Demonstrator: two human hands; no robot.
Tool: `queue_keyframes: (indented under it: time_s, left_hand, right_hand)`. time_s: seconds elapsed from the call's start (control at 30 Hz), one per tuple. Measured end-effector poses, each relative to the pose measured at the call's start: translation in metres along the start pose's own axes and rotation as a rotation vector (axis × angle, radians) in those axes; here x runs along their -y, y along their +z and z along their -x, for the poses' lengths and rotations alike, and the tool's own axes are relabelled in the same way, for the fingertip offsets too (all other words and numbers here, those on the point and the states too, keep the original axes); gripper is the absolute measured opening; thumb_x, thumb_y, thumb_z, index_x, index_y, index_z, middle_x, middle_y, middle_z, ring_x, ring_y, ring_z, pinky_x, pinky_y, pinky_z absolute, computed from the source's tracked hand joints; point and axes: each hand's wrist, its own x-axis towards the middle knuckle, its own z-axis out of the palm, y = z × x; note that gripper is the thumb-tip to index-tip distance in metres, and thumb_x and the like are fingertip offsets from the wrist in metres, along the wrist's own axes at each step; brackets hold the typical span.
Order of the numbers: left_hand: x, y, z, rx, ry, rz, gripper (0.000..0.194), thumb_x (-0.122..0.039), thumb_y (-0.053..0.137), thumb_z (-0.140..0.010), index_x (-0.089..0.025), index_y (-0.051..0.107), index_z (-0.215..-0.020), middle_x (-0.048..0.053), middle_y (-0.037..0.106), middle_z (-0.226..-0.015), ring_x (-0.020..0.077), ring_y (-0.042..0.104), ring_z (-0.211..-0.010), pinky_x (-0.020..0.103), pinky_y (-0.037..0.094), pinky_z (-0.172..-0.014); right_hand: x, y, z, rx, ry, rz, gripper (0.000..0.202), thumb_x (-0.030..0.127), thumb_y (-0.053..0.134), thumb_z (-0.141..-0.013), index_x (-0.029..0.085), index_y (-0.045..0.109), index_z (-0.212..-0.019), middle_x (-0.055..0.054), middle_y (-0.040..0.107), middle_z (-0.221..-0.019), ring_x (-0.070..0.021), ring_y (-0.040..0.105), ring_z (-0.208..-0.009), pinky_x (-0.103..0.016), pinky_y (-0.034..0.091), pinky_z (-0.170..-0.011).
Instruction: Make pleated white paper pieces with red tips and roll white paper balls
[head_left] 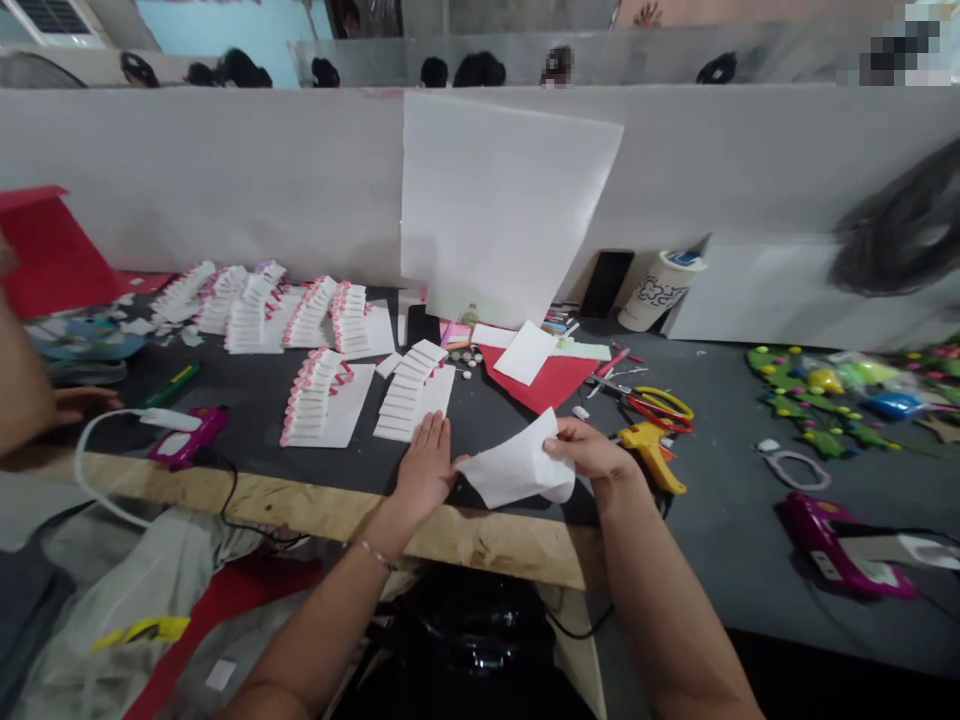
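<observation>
My right hand [589, 450] pinches a curled sheet of white paper [510, 470] between thumb and fingers, above the table's front edge. The sheet's left corner reaches the thumb of my left hand [427, 455]; I cannot tell whether the thumb presses on it. That hand lies flat, fingers stretched out, at the lower edge of a white card with overlapping paper strips [411, 395]. Left of it lies a similar card with pink-edged strips [319, 400]. Beyond my right hand are a red paper piece [536, 390] with a small white paper [527, 352] on it.
Scissors [660, 405] and a yellow glue gun [652, 455] lie right of my right hand. More strip cards [255, 315] stand at the back left. Purple power strips [187, 440] sit on both sides. A paper cup [656, 295] leans near the partition. Another person's arm [26, 390] enters at left.
</observation>
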Motion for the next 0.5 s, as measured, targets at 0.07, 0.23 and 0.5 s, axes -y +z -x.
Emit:
queue_keyframes:
  time_s: [0.07,0.23,0.5]
  left_hand:
    - [0.004,-0.001,0.005,-0.011,-0.021,-0.022,0.061,-0.038,0.042,-0.097,0.003,0.043,-0.142,0.027,0.04,-0.152,0.0332,0.033,-0.146,0.047,0.034,-0.117]
    - [0.009,-0.009,0.012,-0.049,-0.053,-0.051,0.055,-0.039,0.044,-0.097,0.0,0.051,-0.136,0.026,0.049,-0.146,0.0331,0.044,-0.14,0.047,0.04,-0.113]
    - [0.006,-0.044,-0.003,-0.054,-0.033,-0.026,0.032,-0.029,0.054,-0.094,-0.012,0.059,-0.121,0.017,0.063,-0.122,0.03,0.059,-0.114,0.041,0.053,-0.091]
  right_hand:
    - [-0.001,0.003,-0.004,0.053,0.031,0.024,0.036,0.041,0.089,-0.062,0.016,0.077,-0.083,-0.005,0.078,-0.074,-0.0142,0.07,-0.059,-0.022,0.056,-0.057]
    - [-0.004,0.003,-0.012,0.076,0.072,0.016,0.038,0.04,0.088,-0.063,0.013,0.077,-0.087,-0.006,0.078,-0.077,-0.0137,0.07,-0.06,-0.022,0.056,-0.058]
    - [0.014,-0.022,0.021,-0.413,-0.222,-0.01,0.047,0.05,0.091,-0.041,0.022,0.069,-0.07,0.002,0.067,-0.054,-0.0121,0.056,-0.041,-0.024,0.043,-0.041]
